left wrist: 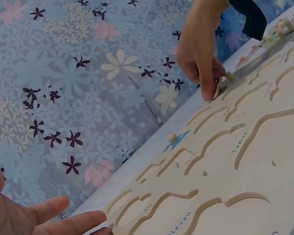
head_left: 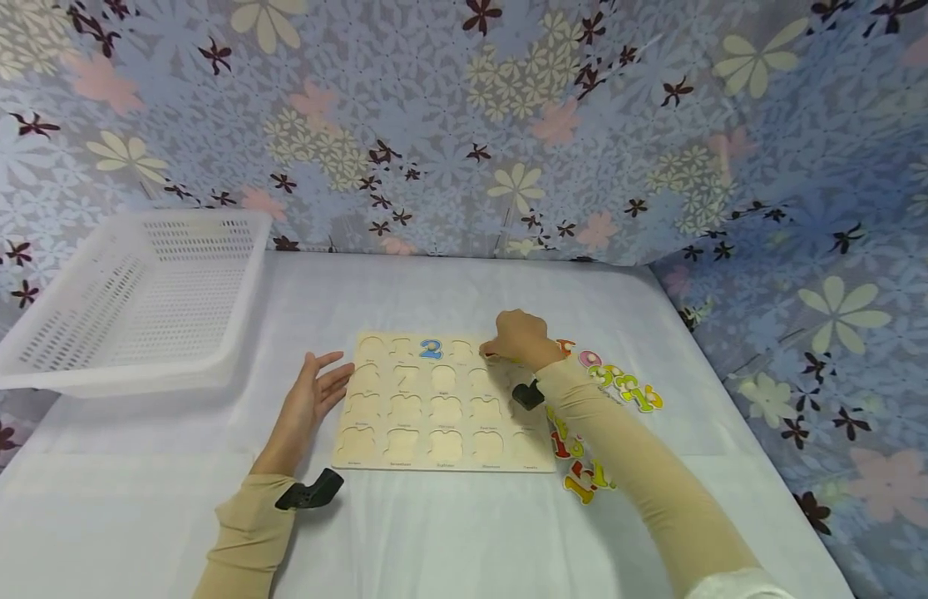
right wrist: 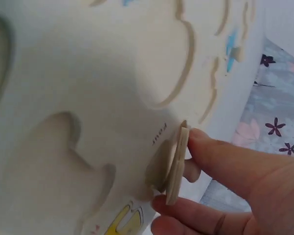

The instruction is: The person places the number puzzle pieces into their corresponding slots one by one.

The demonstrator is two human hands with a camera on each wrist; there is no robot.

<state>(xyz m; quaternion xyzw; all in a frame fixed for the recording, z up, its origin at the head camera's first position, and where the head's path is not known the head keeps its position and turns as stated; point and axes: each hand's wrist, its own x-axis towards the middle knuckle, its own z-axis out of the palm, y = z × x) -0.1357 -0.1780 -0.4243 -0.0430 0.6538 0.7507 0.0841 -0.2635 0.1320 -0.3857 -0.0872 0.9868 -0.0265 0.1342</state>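
A pale wooden number puzzle board (head_left: 382, 387) lies on the white cloth, with rows of shaped recesses and printed number words. My right hand (head_left: 522, 337) is over its upper right part, pinching a wooden puzzle piece (right wrist: 177, 166) edge-on between thumb and fingers. The piece has a small knob, stands tilted beside the word "Four", and hides its printed face. A yellow piece (right wrist: 122, 220) shows close by. In the top row sits a blue number 2 piece (head_left: 431, 349). At the board's left edge, my left hand (head_left: 310, 395) has its fingers spread, fingertips right at the rim.
Colourful number pieces lie right of the board, some in a row toward the back (head_left: 629, 387), others near its lower right corner (head_left: 580, 482), partly behind my right forearm. A white perforated plastic basket (head_left: 243, 308) stands at the left. Flowered fabric (head_left: 449, 166) hangs behind the table.
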